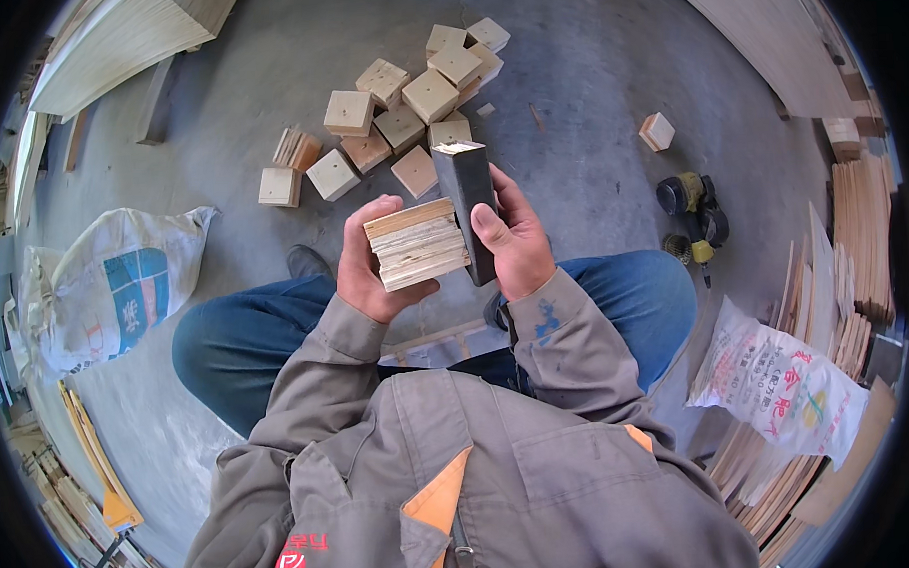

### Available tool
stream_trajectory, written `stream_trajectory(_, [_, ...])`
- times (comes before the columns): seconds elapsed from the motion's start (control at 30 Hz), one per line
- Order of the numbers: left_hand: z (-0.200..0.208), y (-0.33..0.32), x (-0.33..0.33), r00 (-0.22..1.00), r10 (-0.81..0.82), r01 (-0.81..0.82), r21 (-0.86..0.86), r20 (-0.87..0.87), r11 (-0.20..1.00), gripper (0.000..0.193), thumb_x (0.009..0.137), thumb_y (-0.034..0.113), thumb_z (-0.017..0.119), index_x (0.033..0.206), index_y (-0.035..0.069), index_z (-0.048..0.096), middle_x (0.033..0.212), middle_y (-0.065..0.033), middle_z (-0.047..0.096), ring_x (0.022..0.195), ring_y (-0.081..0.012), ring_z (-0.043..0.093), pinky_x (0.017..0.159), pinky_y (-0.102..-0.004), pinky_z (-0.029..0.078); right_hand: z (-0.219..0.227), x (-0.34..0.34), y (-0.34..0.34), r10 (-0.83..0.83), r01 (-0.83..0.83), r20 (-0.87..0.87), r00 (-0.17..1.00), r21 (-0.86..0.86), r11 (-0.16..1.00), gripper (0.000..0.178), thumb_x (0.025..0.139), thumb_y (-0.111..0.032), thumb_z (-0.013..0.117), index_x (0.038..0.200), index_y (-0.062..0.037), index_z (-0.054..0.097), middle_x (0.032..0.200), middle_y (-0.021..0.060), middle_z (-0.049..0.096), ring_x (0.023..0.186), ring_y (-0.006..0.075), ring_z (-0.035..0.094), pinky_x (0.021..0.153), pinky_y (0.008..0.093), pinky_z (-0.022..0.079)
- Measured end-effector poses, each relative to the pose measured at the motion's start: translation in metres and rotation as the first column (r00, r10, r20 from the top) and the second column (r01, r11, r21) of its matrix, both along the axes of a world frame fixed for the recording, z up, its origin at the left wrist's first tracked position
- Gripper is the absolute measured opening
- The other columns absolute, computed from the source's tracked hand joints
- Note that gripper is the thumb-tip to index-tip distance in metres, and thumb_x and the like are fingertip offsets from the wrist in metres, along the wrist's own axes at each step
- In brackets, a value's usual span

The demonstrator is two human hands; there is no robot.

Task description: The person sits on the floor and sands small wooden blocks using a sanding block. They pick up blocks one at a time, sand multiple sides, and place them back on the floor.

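Note:
My left hand (362, 277) is closed around a layered wooden block (419, 247), thumb and fingers on its left and lower sides. The rough, stacked layers of the block face up toward me. In my right hand (523, 247) is a long black-faced block (466, 203), held upright with my thumb across its near face. Pale wood shows at its top end. The black-faced block lies against the right side of the wooden block. Both are held above my lap, between my bent knees.
Several cube-like wooden blocks (430, 96) lie piled on the concrete floor ahead, with a single block (656, 132) apart at right. A yellow-and-black power tool (694, 216) rests by my right knee. Printed sacks (778, 378) and wood strips (861, 235) line the right; another sack (124, 286) sits left.

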State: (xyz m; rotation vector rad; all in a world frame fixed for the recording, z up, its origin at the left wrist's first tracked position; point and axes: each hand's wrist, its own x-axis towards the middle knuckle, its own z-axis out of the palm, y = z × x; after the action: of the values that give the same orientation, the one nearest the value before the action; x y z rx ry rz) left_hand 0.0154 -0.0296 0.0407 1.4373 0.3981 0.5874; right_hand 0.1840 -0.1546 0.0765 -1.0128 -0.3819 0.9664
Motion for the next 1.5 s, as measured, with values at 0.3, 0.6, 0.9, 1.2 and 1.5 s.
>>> stream_trajectory(0.3, [-0.025,0.015,-0.001,0.995,0.053,-0.066,0.166,0.082,0.984,0.113,0.051,0.023,0.107,0.146,0.016,0.044,0.157,-0.0176,0.043,0.151,-0.0350,0.038,0.124,-0.0460,0.034,-0.008,0.009,-0.006,-0.139,0.137,0.046,0.989,0.035,0.990,0.062,0.102,-0.014,0.070,0.156,-0.0023,0.042,0.135,0.0074,0.063,0.121,0.0153,0.060,0.107,0.0297,0.047])
stream_trajectory(0.6, [-0.019,0.012,0.000,0.996,0.058,-0.057,-0.026,0.074,0.998,0.116,0.046,0.008,0.105,0.144,0.018,0.044,0.161,-0.0121,0.037,0.148,-0.0280,0.042,0.120,-0.0431,0.043,-0.003,0.009,-0.006,-0.204,0.204,0.008,0.979,-0.020,0.979,0.057,0.102,-0.011,0.068,0.153,0.0007,0.044,0.134,0.0091,0.065,0.116,0.0166,0.063,0.104,0.0314,0.051])
stream_trajectory(0.9, [-0.014,0.008,0.001,0.994,0.091,-0.070,-0.280,0.063,0.957,0.114,0.044,-0.002,0.099,0.142,0.018,0.045,0.159,-0.0093,0.041,0.152,-0.0297,0.036,0.121,-0.0435,0.039,-0.005,0.013,-0.006,-0.215,0.217,0.044,0.976,-0.047,0.975,0.050,0.103,-0.018,0.069,0.147,-0.0015,0.051,0.132,0.0087,0.067,0.115,0.0180,0.066,0.100,0.0322,0.055])
stream_trajectory(1.2, [-0.019,0.011,-0.002,0.994,0.087,-0.090,-0.033,-0.067,0.995,0.115,0.045,0.002,0.102,0.144,0.015,0.045,0.158,-0.0162,0.044,0.153,-0.0334,0.037,0.124,-0.0449,0.034,-0.006,0.006,-0.002,-0.126,0.126,-0.001,0.992,-0.072,0.989,0.055,0.103,-0.008,0.067,0.152,0.0009,0.046,0.137,0.0105,0.064,0.121,0.0162,0.061,0.108,0.0298,0.047])
stream_trajectory(1.5, [-0.022,0.011,-0.001,0.993,0.085,-0.109,-0.372,-0.078,0.922,0.115,0.049,-0.002,0.100,0.147,0.015,0.043,0.148,-0.0125,0.053,0.138,-0.0257,0.053,0.113,-0.0420,0.049,-0.004,-0.009,0.001,-0.013,0.022,0.061,0.998,-0.156,0.987,0.059,0.103,-0.015,0.070,0.154,0.0002,0.045,0.137,0.0100,0.061,0.122,0.0160,0.059,0.107,0.0291,0.047])
